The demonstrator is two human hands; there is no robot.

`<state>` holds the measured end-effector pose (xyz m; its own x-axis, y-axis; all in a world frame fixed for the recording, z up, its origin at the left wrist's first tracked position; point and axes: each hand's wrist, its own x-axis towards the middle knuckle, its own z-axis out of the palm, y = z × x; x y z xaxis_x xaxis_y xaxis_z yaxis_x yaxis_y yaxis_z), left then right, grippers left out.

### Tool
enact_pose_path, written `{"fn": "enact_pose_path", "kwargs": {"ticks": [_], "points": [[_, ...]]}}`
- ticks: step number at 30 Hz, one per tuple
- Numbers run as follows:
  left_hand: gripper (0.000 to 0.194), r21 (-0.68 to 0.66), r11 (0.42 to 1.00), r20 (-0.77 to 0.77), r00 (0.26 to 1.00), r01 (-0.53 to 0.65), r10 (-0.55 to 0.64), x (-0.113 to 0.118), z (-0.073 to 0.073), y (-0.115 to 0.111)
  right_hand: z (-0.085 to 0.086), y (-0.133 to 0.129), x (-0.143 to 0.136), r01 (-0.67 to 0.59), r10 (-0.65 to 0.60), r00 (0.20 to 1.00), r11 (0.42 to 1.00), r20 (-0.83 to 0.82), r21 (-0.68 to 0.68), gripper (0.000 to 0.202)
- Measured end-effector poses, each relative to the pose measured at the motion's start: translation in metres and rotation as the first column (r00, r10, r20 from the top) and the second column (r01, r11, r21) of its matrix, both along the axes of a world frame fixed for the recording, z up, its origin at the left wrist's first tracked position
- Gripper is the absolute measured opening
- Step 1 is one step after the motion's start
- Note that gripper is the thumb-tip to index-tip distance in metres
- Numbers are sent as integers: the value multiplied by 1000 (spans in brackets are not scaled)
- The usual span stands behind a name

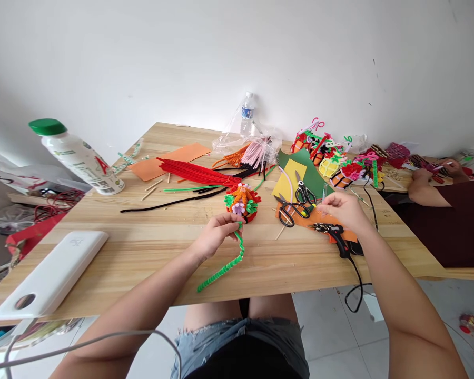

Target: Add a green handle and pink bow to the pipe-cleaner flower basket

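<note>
Green fuzzy strip (228,268) trails toward the table's (150,239) near edge, its upper end pinched in the left hand (215,235), best lightly to spare the fuzz, while whether the right hand (343,209) grips anything I cannot tell.

A white wall (161,58) fills the view from 10 o'clock through 12 to 2, softly lit, with a few short dark marks (374,62) between 1 and 2 o'clock. Against it stands a table (142,239) of pale wood — its grain running left to right — and a strip of similar wood (468,273) shows at 4 o'clock. Light grey floor tiles (334,334) appear at 5 and 7 o'clock — thin, straight joints between them.
</note>
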<state>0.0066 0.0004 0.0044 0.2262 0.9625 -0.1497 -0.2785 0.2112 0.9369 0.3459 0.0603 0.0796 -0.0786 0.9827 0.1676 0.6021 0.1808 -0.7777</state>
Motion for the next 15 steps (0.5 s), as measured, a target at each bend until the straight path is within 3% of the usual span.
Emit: {"fn": "enact_pose_path", "kwargs": {"ticks": [3, 7, 12, 15], "points": [[26, -21, 997, 85, 994, 74, -72, 1, -2, -1, 4, -22, -31, -234, 223, 971, 961, 89, 150, 26], [33, -25, 976, 217, 954, 216, -206, 7, 1, -10, -3, -42, -80, -515, 511, 853, 789, 108, 334, 15], [36, 23, 943, 222, 918, 331, -328, 13, 5, -19, -28, -45, -124, -579, 608, 787, 674, 100, 459, 17], [40, -7, 956, 193, 939, 292, -285, 14, 6, -19, -44, -45, -137, -584, 625, 774, 644, 100, 495, 22]]}}
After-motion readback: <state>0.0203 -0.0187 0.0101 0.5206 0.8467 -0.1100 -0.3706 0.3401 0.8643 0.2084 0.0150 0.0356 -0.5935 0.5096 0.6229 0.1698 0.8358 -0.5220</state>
